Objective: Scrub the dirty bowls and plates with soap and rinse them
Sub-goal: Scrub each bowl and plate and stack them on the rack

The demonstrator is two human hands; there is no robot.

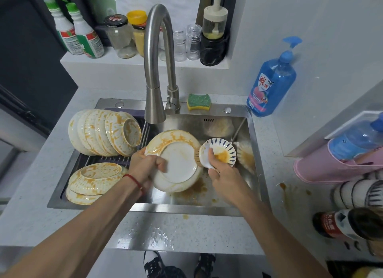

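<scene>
Our left hand [145,163] grips the stained plate [176,163] by its left rim, tilted over the steel sink [253,153], close under the faucet [155,70]. Our right hand [219,170] clasps a white scrub brush [205,155], bristles against the plate's right edge, beside the blue-patterned bowl [226,151]. Dirty plates [103,132] crowd the left rack; the basin's right side lies open. Our hand hides the brush handle. Orange drips mark the speckled table [275,194]
</scene>
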